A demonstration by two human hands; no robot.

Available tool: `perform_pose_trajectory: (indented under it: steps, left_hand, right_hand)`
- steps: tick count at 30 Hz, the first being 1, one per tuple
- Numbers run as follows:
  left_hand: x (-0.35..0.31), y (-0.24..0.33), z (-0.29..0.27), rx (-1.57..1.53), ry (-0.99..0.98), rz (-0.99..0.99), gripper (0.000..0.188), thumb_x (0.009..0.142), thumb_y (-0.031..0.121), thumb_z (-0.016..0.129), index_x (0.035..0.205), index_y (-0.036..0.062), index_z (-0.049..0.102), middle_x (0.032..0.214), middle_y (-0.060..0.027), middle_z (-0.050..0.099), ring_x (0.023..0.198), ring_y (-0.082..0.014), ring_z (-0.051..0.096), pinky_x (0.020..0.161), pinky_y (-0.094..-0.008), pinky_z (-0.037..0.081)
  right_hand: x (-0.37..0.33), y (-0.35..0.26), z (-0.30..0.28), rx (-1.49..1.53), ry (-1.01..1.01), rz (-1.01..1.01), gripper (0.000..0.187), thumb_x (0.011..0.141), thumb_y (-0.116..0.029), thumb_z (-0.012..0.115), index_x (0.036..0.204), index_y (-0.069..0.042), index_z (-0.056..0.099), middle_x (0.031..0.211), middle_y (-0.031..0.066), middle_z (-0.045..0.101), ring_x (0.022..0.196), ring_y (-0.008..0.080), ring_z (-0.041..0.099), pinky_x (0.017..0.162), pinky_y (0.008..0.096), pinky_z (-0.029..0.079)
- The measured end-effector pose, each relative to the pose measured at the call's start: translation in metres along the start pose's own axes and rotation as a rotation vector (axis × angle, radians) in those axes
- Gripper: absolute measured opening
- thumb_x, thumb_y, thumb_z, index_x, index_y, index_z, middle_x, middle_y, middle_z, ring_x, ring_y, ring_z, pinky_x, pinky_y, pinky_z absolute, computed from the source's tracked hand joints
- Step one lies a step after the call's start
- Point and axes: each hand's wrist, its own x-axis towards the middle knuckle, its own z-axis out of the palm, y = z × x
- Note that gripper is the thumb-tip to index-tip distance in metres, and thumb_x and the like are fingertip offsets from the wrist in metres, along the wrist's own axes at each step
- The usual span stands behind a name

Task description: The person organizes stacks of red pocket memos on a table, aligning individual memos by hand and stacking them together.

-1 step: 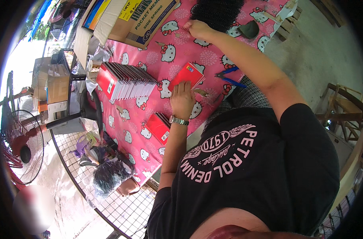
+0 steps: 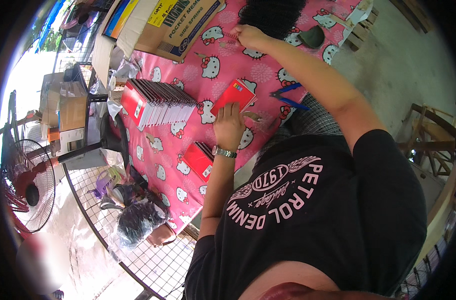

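Observation:
My left hand [image 2: 229,126], with a metal watch on its wrist, rests its fingers on the lower part of a small red notebook [image 2: 238,95] and holds it against the table. More sheets or covers peek out under the notebook's right edge. Farther off, my right hand [image 2: 250,37] is closed in a pinch beside a pile of black spiral binding coils [image 2: 273,17]; what its fingertips hold is too small to make out. Blue-handled pliers [image 2: 290,97] lie to the right of the notebook. To the left stands a row of spiral-bound red notebooks [image 2: 160,102].
A few more red notebooks [image 2: 197,161] lie beside my left forearm. An open cardboard box [image 2: 173,30] takes up the far left of the pink patterned tablecloth [image 2: 190,74]. A dark green object [image 2: 312,37] sits right of the coils. A fan [image 2: 33,190] and plastic bags [image 2: 140,217] are off left.

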Motion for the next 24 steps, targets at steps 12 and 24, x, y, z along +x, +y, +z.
perform_pose_trajectory:
  steps: [12,24]
  left_hand:
    - [0.005,-0.013,-0.034,-0.087,0.131,-0.032,0.028,0.078,0.003,0.056,0.106,0.0039,0.059,0.095,-0.0159,0.062,0.089,-0.0349,0.058,0.08,-0.0458,0.047]
    - [0.007,-0.008,-0.019,0.03,0.168,-0.098,0.027,0.077,0.007,0.058,0.104,0.004,0.055,0.092,-0.0142,0.06,0.091,-0.0337,0.055,0.085,-0.0474,0.04]
  right_hand:
    - [0.006,-0.012,0.014,0.317,-0.157,-0.361,0.039,0.103,-0.031,0.045,0.134,-0.01,0.054,0.104,0.0031,0.061,0.078,0.0108,0.053,0.074,0.0286,0.048]
    - [0.014,-0.03,0.022,0.304,-0.178,-0.39,0.039,0.102,-0.029,0.048,0.138,-0.017,0.051,0.096,0.003,0.06,0.068,0.0098,0.053,0.066,0.0247,0.049]
